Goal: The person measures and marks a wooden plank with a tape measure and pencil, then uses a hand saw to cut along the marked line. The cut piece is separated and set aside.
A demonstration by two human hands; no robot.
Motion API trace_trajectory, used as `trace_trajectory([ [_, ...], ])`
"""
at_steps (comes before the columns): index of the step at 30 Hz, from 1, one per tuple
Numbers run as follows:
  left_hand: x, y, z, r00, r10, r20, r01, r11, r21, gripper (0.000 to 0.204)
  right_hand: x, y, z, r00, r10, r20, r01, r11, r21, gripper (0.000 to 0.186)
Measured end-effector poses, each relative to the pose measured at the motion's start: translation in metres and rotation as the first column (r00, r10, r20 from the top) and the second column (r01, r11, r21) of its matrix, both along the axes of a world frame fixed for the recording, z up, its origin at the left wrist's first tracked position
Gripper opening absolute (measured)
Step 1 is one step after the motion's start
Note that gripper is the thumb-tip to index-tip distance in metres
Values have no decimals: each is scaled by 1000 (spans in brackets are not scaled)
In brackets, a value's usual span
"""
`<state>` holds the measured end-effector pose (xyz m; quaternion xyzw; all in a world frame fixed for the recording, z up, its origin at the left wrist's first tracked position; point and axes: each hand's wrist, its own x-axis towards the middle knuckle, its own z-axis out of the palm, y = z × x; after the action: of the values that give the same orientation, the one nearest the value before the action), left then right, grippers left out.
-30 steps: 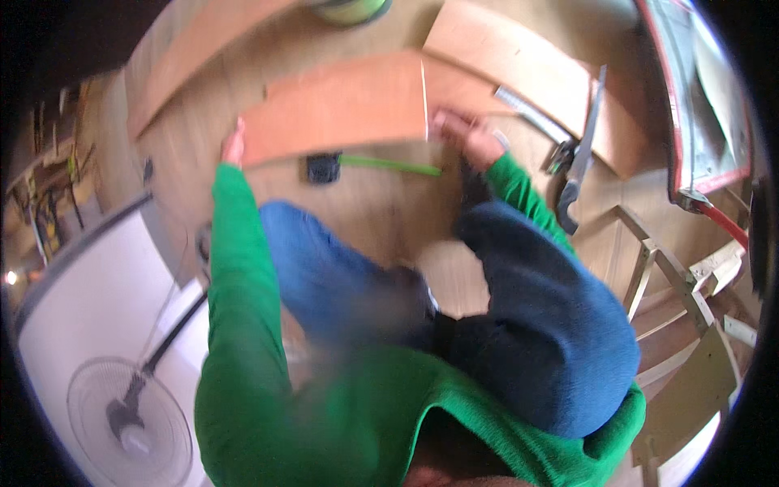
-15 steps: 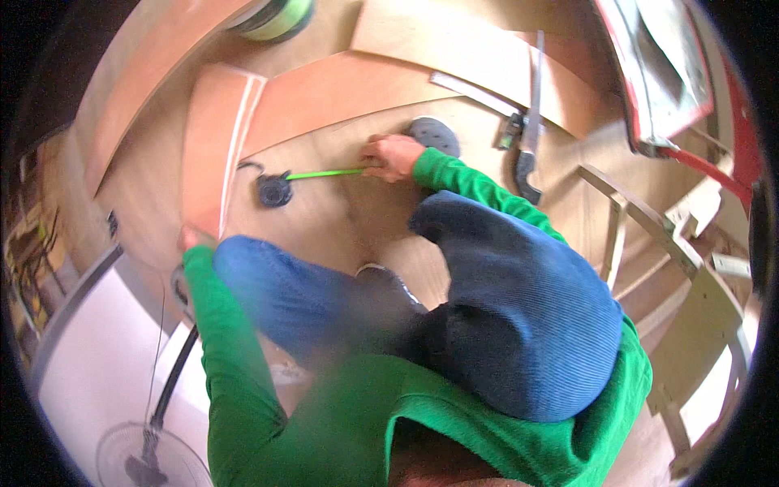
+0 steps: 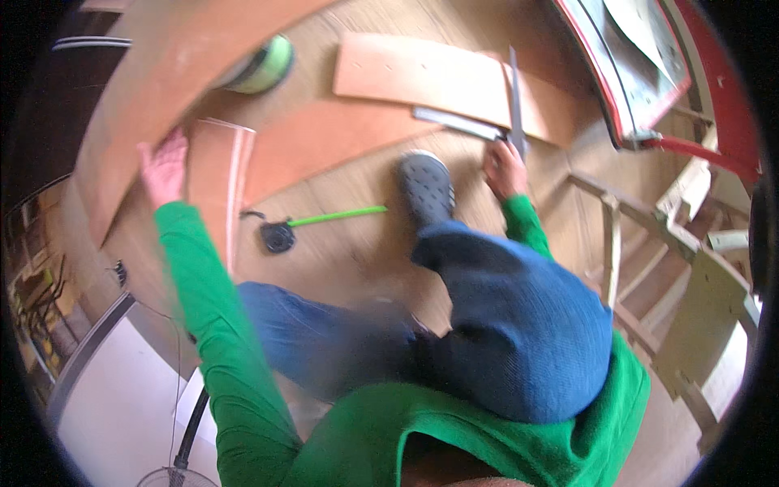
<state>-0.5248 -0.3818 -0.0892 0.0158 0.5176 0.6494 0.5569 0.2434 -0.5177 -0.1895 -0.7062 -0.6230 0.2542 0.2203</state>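
Observation:
My left hand [image 3: 165, 169] reaches out with its fingers apart, over the left end of a reddish-brown board with pale stripes [image 3: 217, 162] and close to a long curved panel [image 3: 154, 97]. My right hand [image 3: 505, 169] is closed beside a hand saw [image 3: 516, 105] and a metal square with a ruler blade [image 3: 454, 122]. It covers the saw's handle and the square's head, so which one it grips is hidden. A black tape measure [image 3: 277, 236] lies between my hands, its green tape [image 3: 337, 216] drawn out toward my grey clog [image 3: 427, 187].
More reddish-brown boards [image 3: 414, 69] lie across the wooden surface. A green spool [image 3: 268, 66] stands at the back left. Wooden framing [image 3: 613, 252] and a red-edged glass panel [image 3: 629, 65] are on the right. A fan [image 3: 174, 477] sits at the lower left.
My right hand has let go of the green tape and moved right to the saw and square. My left hand has moved forward along the striped board and opened.

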Motion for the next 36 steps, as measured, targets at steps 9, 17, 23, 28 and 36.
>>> trace_trajectory([
  [9,97,42,12,984,131,-120,-125,991,53,35,11,-80,0,998,-69,10,69,997,-46,13],
  [17,215,54,38,991,-127,-48,130,989,69,41,10,-86,9,991,-113,78,121,987,-105,6],
  [23,168,38,23,996,66,53,-68,997,36,50,2,-95,13,989,-146,-22,144,986,-79,9],
  [28,67,45,-7,964,267,24,-268,959,97,50,-8,-88,31,984,-156,-86,149,986,-79,12],
  [36,166,13,14,978,178,109,-208,876,436,47,-22,22,152,986,10,-165,43,949,312,20],
])
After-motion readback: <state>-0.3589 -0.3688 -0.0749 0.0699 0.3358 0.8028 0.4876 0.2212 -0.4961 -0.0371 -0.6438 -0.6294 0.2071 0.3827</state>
